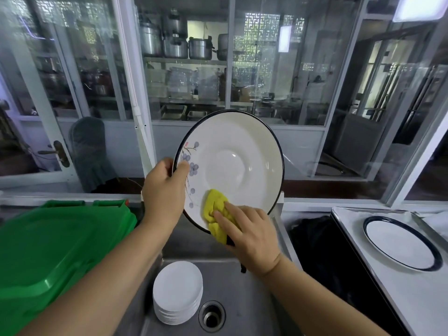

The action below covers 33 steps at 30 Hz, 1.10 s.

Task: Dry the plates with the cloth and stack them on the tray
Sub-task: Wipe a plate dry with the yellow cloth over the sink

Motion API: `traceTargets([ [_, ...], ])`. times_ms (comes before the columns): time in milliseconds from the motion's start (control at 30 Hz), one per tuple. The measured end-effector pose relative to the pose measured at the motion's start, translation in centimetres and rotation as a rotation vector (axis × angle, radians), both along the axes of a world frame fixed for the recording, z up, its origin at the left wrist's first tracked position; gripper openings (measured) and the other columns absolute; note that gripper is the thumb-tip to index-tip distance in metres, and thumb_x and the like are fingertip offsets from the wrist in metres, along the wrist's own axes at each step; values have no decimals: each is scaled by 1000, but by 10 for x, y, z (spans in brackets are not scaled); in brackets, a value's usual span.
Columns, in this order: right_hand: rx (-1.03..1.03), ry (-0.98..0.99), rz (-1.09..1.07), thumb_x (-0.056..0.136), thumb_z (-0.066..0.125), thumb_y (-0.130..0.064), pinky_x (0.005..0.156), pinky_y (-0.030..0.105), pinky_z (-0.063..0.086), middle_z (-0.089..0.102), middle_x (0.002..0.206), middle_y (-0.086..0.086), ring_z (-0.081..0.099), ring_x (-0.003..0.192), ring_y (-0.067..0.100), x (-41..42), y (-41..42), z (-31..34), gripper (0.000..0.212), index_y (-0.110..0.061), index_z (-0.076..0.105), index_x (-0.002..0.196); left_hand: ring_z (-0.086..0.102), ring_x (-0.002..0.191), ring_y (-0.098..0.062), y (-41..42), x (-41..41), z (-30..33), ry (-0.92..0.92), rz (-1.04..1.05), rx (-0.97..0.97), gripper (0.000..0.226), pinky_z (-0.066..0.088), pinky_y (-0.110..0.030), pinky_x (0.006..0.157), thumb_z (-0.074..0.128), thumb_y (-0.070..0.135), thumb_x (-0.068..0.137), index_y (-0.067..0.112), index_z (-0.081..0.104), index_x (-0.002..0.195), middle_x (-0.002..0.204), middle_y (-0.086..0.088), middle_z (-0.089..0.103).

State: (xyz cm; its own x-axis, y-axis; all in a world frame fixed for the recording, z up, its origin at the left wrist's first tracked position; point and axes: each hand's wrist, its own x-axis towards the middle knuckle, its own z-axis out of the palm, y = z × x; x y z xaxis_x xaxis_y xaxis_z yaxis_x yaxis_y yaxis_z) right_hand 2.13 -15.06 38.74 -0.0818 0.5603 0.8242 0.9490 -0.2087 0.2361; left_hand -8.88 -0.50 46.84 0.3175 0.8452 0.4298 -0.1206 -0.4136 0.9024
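Between our two hands, raised above the sink (242,287), stands the large plate (230,163), tilted nearly upright with its face toward us. Our left hand (164,190) pinches its left rim, thumb on the face and fingers behind. Our right hand (244,229) presses the bunched yellow cloth (215,209) flat against the lower face, fingers extended over it. In our judgement, drying is mid-course: the upper face shows no cloth contact yet. Good practice would be sweeping the cloth around the rim and centre well, then the back, holding the left grip firm since a wet glazed rim may slip. The plate is white, dark-rimmed, with a blue floral sprig beside our left thumb. Below our wrists sits a stack of small white plates (178,289). Far right of our right hand, one dark-rimmed plate (400,243) lies on the tray (351,214).
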Motion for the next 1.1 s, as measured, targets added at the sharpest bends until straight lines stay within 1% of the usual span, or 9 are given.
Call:
traceTargets([
  [167, 32, -179, 40, 84, 61, -13, 63, 32, 45, 70, 105, 10, 65, 77, 26, 34, -15, 17, 23, -17, 75, 102, 70, 70, -16, 6, -7, 32, 90, -167, 22, 21, 56, -43, 72, 59, 44, 73, 24, 67, 77, 73, 7, 73],
  [333, 191, -128, 27, 74, 74, -15, 55, 32, 47, 72, 94, 8, 62, 65, 27, 18, -1, 38, 19, -17, 77, 93, 71, 76, -11, -9, 1, 34, -78, -255, -86, 23, 56, -39, 70, 69, 48, 62, 40, 70, 83, 82, 9, 74],
  [467, 301, 6, 7, 90, 45, -15, 53, 31, 46, 72, 92, 7, 61, 62, 27, -7, 14, 47, 32, -13, 76, 91, 68, 89, -6, -47, 17, -5, -146, -245, -126, 31, 53, -35, 78, 65, 43, 66, 47, 66, 96, 93, 17, 73],
  [567, 230, -27, 6, 83, 63, -13, 53, 31, 47, 72, 94, 6, 62, 64, 25, -10, 14, 34, 18, -13, 76, 95, 66, 88, 1, -40, 17, -13, -149, -237, -133, 25, 48, -24, 76, 59, 37, 70, 44, 69, 91, 94, 20, 72],
  [667, 142, -106, 41, 78, 74, -18, 55, 30, 47, 72, 99, 5, 64, 68, 23, 3, 7, 20, 22, -15, 75, 100, 65, 75, 1, -32, 14, -23, -124, -242, -166, 23, 48, -20, 66, 55, 24, 69, 33, 71, 83, 82, 19, 72],
  [733, 77, -180, 90, 85, 68, -21, 57, 30, 47, 71, 105, 5, 66, 74, 23, 20, -1, 18, 21, -17, 73, 105, 58, 59, -1, -26, 9, -22, -73, -173, -182, 17, 44, -23, 57, 54, 17, 70, 25, 69, 72, 63, 20, 67],
  [833, -60, -334, 142, 94, 57, -18, 61, 32, 49, 69, 112, 4, 68, 84, 23, 56, -18, 31, 22, -19, 73, 109, 51, 46, 0, -5, -3, -2, 13, -162, -161, 8, 40, -16, 46, 53, 18, 60, 13, 58, 58, 46, 16, 58],
  [967, -175, -483, 167, 94, 55, -15, 64, 34, 51, 69, 112, 6, 68, 87, 25, 82, -28, 53, 26, -18, 63, 118, 57, 55, -14, 17, -14, 35, 250, -314, -53, 11, 40, -23, 52, 59, 21, 65, 14, 61, 56, 48, 9, 59],
  [1100, -98, -442, 158, 96, 52, -17, 58, 32, 50, 71, 106, 4, 67, 74, 23, 66, -25, 54, 24, -23, 73, 106, 64, 63, -17, 23, -16, 54, 148, -354, -129, 14, 44, -30, 63, 63, 33, 65, 24, 73, 69, 65, 5, 70],
])
